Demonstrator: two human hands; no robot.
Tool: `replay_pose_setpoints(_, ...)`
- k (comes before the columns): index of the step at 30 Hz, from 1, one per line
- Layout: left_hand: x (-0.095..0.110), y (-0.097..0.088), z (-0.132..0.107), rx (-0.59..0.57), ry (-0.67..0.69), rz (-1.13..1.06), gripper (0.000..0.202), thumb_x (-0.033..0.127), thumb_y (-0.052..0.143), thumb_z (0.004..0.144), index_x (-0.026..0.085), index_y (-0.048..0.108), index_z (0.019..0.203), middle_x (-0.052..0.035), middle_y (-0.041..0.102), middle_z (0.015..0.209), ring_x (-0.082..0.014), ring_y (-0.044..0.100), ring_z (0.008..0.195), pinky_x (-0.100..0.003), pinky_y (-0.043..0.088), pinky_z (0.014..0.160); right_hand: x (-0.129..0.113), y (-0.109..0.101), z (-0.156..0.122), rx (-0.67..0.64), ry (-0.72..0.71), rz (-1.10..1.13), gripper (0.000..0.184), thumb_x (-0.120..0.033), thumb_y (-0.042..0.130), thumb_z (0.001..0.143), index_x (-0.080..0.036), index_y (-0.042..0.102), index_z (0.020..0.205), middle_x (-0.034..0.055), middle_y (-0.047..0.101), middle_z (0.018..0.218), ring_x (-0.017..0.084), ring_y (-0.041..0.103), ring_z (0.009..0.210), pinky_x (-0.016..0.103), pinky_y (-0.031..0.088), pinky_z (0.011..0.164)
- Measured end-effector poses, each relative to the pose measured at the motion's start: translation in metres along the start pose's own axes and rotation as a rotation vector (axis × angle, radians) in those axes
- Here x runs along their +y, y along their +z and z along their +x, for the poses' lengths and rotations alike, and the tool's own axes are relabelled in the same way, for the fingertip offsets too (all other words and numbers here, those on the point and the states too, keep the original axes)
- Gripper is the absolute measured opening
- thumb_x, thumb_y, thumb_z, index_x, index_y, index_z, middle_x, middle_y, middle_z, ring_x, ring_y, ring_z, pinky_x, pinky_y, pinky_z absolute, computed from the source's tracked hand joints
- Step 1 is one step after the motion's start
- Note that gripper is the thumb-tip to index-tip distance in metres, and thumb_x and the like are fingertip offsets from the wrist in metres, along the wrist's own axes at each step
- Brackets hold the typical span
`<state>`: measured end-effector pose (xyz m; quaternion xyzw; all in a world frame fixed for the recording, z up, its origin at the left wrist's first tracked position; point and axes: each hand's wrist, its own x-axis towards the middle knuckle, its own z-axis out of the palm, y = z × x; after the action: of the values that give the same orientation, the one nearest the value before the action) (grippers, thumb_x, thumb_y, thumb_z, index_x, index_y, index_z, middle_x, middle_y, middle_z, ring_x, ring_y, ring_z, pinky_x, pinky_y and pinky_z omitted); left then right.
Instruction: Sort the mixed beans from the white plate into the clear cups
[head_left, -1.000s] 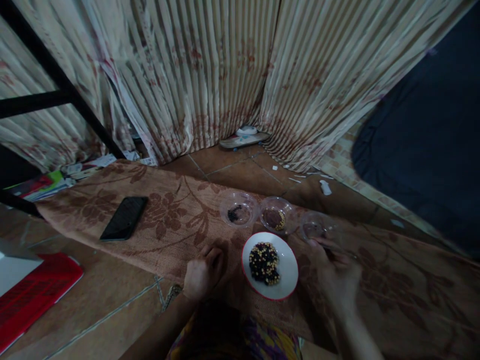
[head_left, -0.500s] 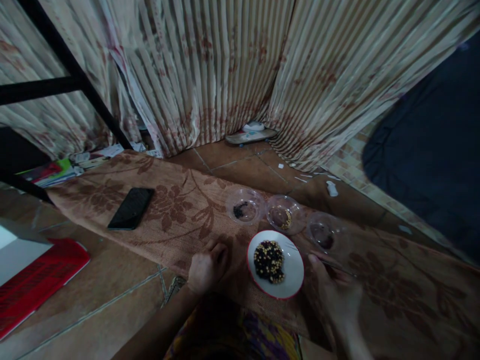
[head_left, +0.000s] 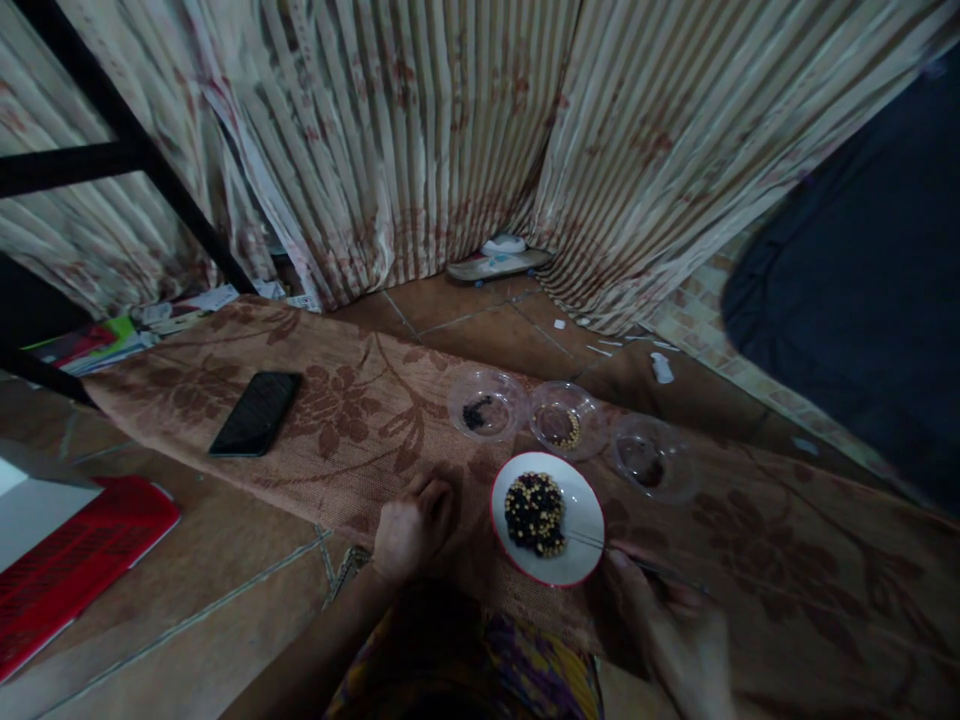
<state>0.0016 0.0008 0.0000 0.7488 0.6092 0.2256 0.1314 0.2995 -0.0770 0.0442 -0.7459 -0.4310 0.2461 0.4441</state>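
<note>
My right hand [head_left: 664, 615] is closed around thin metal tweezers [head_left: 586, 540], whose slightly parted tips point left over the plate. On the white plate [head_left: 586, 505] with a red rim lies a heap of mixed dark and yellow beans or grains [head_left: 534, 512], and the tips are at its right edge. My left hand [head_left: 412, 525] rests on the cloth left of the plate, fingers curled in a fist with nothing visible in it. Behind the plate stand three clear cups: the left cup [head_left: 506, 408] with black grains, the middle cup [head_left: 570, 410] with yellow ones, the right cup [head_left: 679, 470] with dark reddish ones.
A patterned brown cloth [head_left: 360, 440] covers the narrow table. Toward the left end lies a black phone [head_left: 256, 412]. A red and white box [head_left: 112, 530] is on the floor at left. Striped curtains [head_left: 450, 130] hang beyond, with a skateboard [head_left: 499, 265] at their foot.
The tweezers have moved down and left, from the plate's upper right edge to the right side of the heap. My left hand stays in place. The view shifted slightly.
</note>
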Motion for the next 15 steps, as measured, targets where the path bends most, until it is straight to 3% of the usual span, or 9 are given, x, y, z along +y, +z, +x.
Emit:
replay_pose_setpoints(5, -0.0002, -0.0003, 0.0001, -0.001, -0.007, 0.006, 0.023, 0.031, 0.047, 0.099, 0.024, 0.069, 0.097, -0.0031, 0.071, 0.1, -0.0144, 0.068, 0.082, -0.023, 0.047, 0.067, 0.0026, -0.0005, 0.0009, -0.008, -0.033, -0.022, 0.03, -0.051, 0.076, 0.074, -0.023, 0.081, 0.084, 0.0084, 0.079, 0.091, 0.028, 0.075, 0.087, 0.039, 0.061, 0.078)
replay_pose_setpoints(15, 0.0004, -0.001, 0.0004, 0.024, 0.009, -0.002, 0.021, 0.029, 0.049, 0.098, 0.023, 0.069, 0.094, -0.0021, 0.071, 0.098, -0.0133, 0.068, 0.08, -0.022, 0.046, 0.066, -0.0064, 0.0017, -0.0004, -0.058, 0.009, -0.006, 0.034, -0.055, 0.074, 0.072, -0.022, 0.08, 0.079, 0.0092, 0.079, 0.088, 0.028, 0.075, 0.086, 0.041, 0.06, 0.079)
